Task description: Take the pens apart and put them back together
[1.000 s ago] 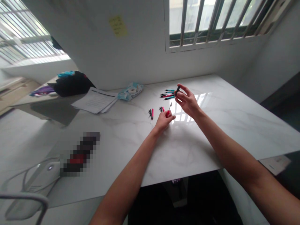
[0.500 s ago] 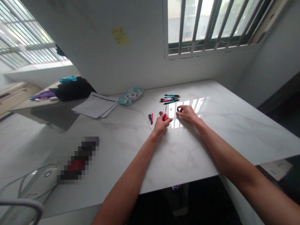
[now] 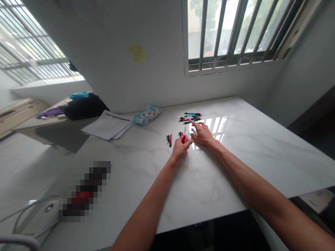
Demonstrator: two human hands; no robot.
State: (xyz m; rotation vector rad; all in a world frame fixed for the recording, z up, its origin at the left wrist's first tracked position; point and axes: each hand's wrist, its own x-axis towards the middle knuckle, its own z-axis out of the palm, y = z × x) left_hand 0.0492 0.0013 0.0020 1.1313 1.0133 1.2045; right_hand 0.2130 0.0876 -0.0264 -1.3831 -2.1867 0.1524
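The right hand (image 3: 201, 135) lies low over the white marble table (image 3: 235, 164) near the middle of the frame, its index finger stretched up and to the left while the other fingers curl loosely; it grips nothing. That fingertip reaches the near end of a small cluster of pens (image 3: 190, 118), teal, black and red, which sits just above the hand in the picture. Whether the tip actually touches a pen cannot be told. The pens lie side by side with their long axes running left to right across the frame, so the pointing finger meets them at a slant rather than along their length.

The left hand (image 3: 180, 146) sits just left of the right one, closed around a red pen part (image 3: 183, 138) that pokes out above the knuckles. Farther left on the table lie loose pen pieces (image 3: 169, 139), one red, others dark. Of the two hands the right is plainly nearer the cluster; the left is nearer the loose pieces.
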